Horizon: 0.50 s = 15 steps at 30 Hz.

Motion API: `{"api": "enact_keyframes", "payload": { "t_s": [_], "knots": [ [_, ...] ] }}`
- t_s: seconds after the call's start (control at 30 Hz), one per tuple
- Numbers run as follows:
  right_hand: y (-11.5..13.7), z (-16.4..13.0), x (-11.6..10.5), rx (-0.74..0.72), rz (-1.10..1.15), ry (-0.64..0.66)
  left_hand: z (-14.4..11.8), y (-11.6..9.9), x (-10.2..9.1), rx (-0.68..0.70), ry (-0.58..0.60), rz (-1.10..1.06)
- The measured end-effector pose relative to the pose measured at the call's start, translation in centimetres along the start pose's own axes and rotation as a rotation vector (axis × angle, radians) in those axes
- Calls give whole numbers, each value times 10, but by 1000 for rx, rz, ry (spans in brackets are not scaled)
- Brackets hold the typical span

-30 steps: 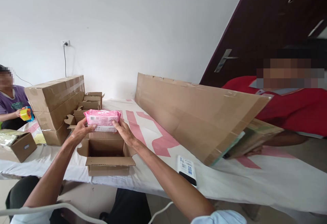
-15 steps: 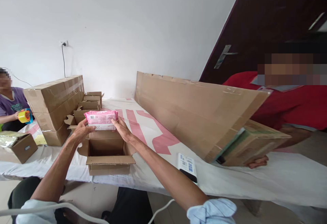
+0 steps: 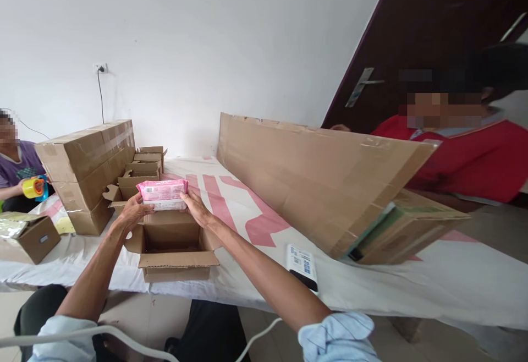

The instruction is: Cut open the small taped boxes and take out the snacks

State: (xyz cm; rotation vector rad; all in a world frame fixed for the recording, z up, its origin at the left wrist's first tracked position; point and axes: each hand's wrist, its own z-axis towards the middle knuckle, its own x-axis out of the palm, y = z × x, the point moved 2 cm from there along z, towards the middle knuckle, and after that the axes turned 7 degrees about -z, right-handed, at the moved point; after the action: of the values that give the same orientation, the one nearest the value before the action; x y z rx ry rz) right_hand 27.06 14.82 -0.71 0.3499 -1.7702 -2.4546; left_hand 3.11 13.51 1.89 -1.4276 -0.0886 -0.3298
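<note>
Between my two hands is a pink and white soft packet (image 3: 164,194) with printed text and a barcode, which looks like a pack of wipes. My left hand (image 3: 134,210) grips its left end, and my right hand (image 3: 195,208) grips its right end, thumbs on the near face. The packet is held above the back edge of an open cardboard box (image 3: 179,260), whose flaps are folded outward. Only part of the box's inside shows, and its bottom is hard to make out.
Several open boxes (image 3: 142,172) stand behind, beside a stack of taped cartons (image 3: 86,172). At right are a long cardboard panel (image 3: 297,169), a carton (image 3: 412,230) and a white device (image 3: 302,265). A person at left holds a tape dispenser (image 3: 35,187); another person (image 3: 466,158) in red is at right.
My hands and the packet stay almost in place. At right, the person in red has shifted, and the hand under the carton no longer shows there.
</note>
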Motion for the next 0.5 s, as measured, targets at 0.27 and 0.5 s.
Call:
{"api": "enact_keyframes", "payload": {
  "t_s": [0.27, 0.5],
  "knots": [
    [-21, 7, 2, 90, 102, 25, 3, 10, -5, -80, -29, 5],
    [-36, 11, 4, 86, 145, 46, 6, 17, -8, -129, -52, -18]
  ]
}}
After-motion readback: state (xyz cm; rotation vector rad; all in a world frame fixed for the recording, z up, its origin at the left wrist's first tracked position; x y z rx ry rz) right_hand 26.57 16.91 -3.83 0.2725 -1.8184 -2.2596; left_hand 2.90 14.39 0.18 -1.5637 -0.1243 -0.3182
